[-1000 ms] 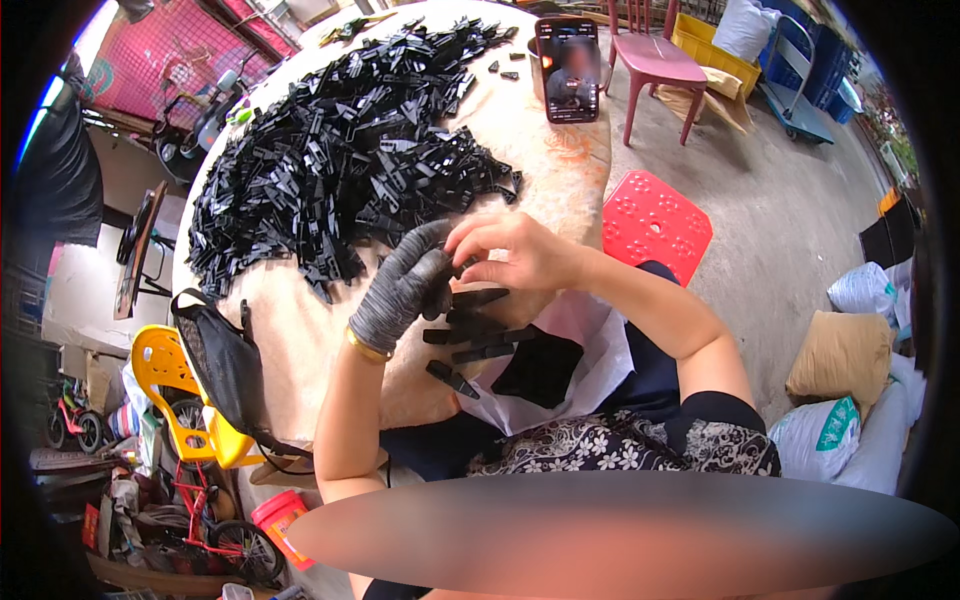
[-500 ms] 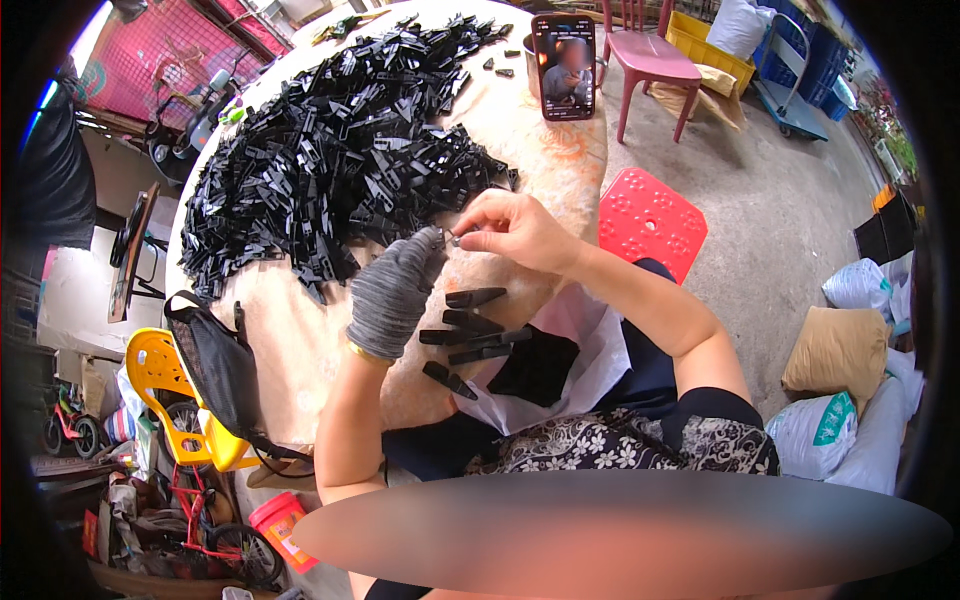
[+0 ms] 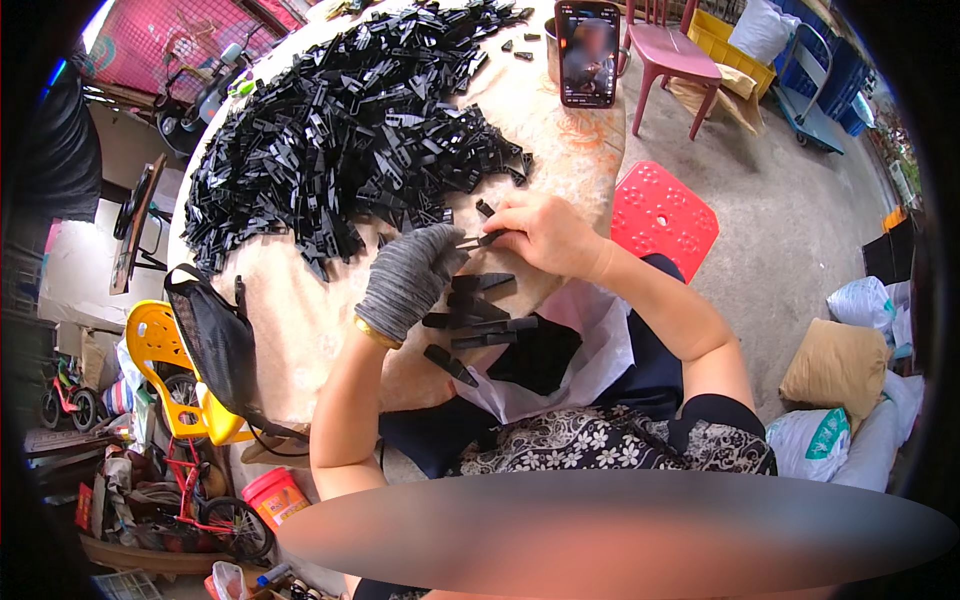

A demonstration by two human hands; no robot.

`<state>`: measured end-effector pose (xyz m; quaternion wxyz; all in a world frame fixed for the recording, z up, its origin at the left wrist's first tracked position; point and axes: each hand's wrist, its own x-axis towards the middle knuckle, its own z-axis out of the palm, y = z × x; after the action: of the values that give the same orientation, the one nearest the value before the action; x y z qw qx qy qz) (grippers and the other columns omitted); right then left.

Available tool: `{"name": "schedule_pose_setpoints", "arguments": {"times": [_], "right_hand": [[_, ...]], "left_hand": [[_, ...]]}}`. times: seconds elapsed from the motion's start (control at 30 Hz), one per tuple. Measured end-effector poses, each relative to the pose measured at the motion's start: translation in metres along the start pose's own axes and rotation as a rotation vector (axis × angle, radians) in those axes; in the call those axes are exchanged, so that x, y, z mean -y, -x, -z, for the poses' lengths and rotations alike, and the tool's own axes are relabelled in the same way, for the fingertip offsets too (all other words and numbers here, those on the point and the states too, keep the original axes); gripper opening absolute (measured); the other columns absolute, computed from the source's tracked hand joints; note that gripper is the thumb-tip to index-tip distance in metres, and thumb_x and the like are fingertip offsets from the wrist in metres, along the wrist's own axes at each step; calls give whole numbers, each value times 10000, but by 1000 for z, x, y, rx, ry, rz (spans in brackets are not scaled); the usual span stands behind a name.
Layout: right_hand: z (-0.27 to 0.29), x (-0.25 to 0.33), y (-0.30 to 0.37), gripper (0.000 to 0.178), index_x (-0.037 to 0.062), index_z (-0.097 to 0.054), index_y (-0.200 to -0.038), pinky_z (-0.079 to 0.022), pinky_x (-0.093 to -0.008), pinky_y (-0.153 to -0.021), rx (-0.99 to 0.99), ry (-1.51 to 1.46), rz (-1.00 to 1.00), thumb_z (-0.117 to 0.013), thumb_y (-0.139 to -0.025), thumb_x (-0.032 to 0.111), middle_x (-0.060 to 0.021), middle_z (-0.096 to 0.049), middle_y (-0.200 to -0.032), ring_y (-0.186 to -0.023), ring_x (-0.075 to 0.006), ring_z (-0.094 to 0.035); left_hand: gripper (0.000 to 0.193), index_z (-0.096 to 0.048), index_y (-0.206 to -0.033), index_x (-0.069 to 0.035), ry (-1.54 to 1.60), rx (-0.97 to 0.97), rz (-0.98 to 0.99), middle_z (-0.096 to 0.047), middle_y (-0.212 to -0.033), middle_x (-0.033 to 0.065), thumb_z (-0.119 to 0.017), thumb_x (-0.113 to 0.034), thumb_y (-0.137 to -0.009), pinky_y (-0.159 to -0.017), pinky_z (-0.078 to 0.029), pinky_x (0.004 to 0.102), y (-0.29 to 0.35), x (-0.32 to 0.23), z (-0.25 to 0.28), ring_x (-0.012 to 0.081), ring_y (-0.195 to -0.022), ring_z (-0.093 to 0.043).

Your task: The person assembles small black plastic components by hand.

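Observation:
My left hand (image 3: 410,280), in a grey knitted glove, is closed with thumb and fingers pinching a small thin metallic piece (image 3: 469,243). Bare and also closed, my right hand (image 3: 548,232) grips a small black plastic piece (image 3: 490,238) that meets the metallic one. Another black piece (image 3: 485,208) sticks up just above the right fingertips. Below both hands several longer black wedge-shaped plastic pieces (image 3: 484,282) lie at the table's near edge. A big heap of similar black plastic pieces (image 3: 340,140) spreads beyond my hands.
The cloth-covered table (image 3: 290,350) carries a phone (image 3: 588,60) propped against a metal cup (image 3: 552,52). On my lap lies an open white bag (image 3: 605,340) with black inside. A red stool (image 3: 663,218) stands right, a yellow chair (image 3: 160,350) with a black bag (image 3: 215,340) left.
My right hand, formerly pinching at the left fingertips, now holds a black piece against the metallic one. The view has shifted slightly, moving the table upward and to the right.

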<state>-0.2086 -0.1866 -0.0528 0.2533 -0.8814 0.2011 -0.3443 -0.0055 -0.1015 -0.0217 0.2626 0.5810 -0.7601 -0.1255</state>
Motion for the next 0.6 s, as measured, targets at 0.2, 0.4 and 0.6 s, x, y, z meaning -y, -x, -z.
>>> {"name": "schedule_pose_setpoints", "arguments": {"times": [0.2,0.4,0.6], "right_hand": [[0,3,-2,153,60,-651,-878,-467,-369,-706,1,78,82,-654,-726,80,-98,-576,-823,-791,-291,-571],[0,0,-9,147,54,-624,-867,-467,-369,-711,44,142,182,-643,-728,95,-104,-555,-834,-822,-300,-573],[6,-2,0,104,62,-619,-794,-480,-385,-678,14,164,17,-629,-720,133,-107,-564,-798,-789,-286,-594]], "left_hand": [[200,-634,-975,-76,-187,43,-48,-640,-824,132,-632,-185,-808,-663,-496,387,-1,-12,5,313,-765,-621],[176,-621,-868,-56,-266,143,10,-628,-779,148,-640,-216,-796,-657,-485,414,-17,-18,2,338,-754,-616],[203,-601,-834,-37,-324,285,-95,-609,-733,185,-668,-209,-748,-642,-483,438,-42,-21,5,366,-713,-609]]}}
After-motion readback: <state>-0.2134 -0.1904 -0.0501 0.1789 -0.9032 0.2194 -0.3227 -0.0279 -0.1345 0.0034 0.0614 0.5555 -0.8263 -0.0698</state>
